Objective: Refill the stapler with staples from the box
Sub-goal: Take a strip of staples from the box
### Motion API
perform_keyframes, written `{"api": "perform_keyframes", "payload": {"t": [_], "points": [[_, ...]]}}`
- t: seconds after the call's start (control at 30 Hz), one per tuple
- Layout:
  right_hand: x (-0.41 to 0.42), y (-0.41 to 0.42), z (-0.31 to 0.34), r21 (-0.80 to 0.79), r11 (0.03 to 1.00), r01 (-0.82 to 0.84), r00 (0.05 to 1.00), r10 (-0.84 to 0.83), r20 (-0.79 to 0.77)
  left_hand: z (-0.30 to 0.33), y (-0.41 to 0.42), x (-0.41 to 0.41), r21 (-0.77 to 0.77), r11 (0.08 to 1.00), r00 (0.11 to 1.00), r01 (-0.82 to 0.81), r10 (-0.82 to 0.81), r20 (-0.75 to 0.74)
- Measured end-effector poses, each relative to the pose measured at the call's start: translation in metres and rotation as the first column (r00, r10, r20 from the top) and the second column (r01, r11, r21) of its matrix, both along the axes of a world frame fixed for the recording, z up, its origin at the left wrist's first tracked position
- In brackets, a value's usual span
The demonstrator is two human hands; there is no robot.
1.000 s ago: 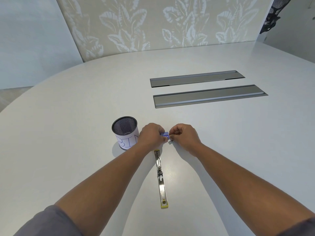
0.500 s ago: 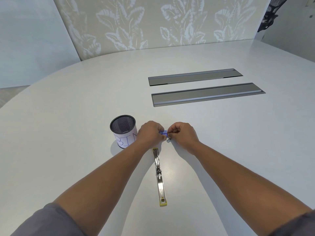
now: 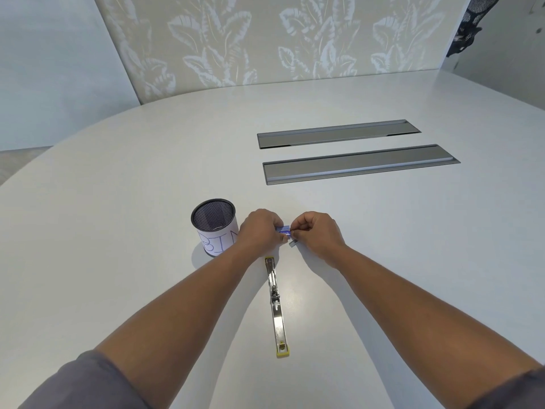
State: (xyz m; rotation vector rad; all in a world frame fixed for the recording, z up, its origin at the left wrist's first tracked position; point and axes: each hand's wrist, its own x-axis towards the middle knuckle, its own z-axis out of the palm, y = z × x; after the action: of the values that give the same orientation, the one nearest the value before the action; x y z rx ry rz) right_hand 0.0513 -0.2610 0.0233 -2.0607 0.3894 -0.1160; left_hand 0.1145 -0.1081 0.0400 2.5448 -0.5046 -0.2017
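The stapler (image 3: 275,305) lies swung fully open and flat on the white table, a long metal strip with yellow ends, running from near my hands toward me. Just beyond its far end, my left hand (image 3: 261,230) pinches a small blue staple box (image 3: 283,230). My right hand (image 3: 317,233) meets it from the right, fingers curled at the box's end. A small grey piece (image 3: 292,243), possibly a strip of staples, shows below my right fingertips; whether it is held or lying on the table I cannot tell.
A black mesh cup (image 3: 214,227) wrapped in paper lettered "BIN" stands just left of my left hand. Two long grey cable hatches (image 3: 359,163) are set into the table farther back right. A leaf-patterned panel stands behind the table.
Both hands stay together on the blue box at the same spot; only small finger movements. The stapler and cup have not moved.
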Motion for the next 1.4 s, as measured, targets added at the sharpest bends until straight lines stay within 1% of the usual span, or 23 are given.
{"api": "perform_keyframes", "payload": {"t": [0.83,1.03,1.2,1.3,1.4], "points": [[0.002,-0.001,-0.007,-0.040,0.999,0.002,1.000,-0.002,0.020,0.003,0.002,-0.003,0.017,1.000,1.000,-0.010,0.010,-0.010],[-0.002,0.000,-0.010,-0.026,1.000,0.001,0.998,0.001,0.070,0.003,0.001,-0.006,0.024,1.000,1.000,-0.012,0.011,0.017],[-0.012,0.001,-0.011,-0.027,1.000,-0.010,0.992,0.014,0.124,0.002,0.002,-0.009,0.000,1.000,1.000,-0.031,0.031,0.005],[-0.018,0.001,-0.012,-0.024,0.999,-0.032,0.991,0.035,0.125,0.002,0.003,-0.010,-0.027,0.999,0.999,-0.037,0.037,-0.017],[-0.023,0.002,-0.013,-0.058,0.997,-0.053,0.989,0.061,0.132,0.002,0.005,-0.010,-0.050,0.998,0.999,-0.037,0.035,-0.038]]}}
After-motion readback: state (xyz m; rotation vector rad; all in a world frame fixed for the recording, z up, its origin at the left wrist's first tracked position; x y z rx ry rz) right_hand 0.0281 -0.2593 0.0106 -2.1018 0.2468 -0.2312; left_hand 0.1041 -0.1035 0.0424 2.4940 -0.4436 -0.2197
